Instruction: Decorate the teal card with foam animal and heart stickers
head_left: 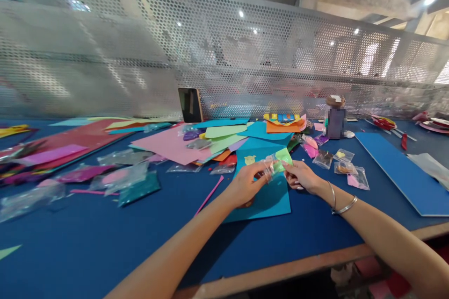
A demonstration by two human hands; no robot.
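Note:
My left hand point(249, 181) has its fingers closed on a small clear plastic bag point(269, 162). Pinched in my right hand point(300, 175) is the edge of a light green piece point(281, 157), which looks like paper. Bag and green piece meet between my hands; whether the piece is partly inside the bag, I cannot tell. Both hands are above a bright blue sheet of paper point(261, 203). A small yellowish animal-shaped cutout point(249, 160) lies on that sheet, just beyond my left hand.
Coloured papers and plastic packets point(122, 175) cover the left of the blue table point(140, 243). Several small bags point(345, 168) lie to the right, near a long blue board point(403, 173). A phone point(190, 105) leans on the perforated metal screen point(224, 51). A pink stick point(209, 195) lies left of the sheet.

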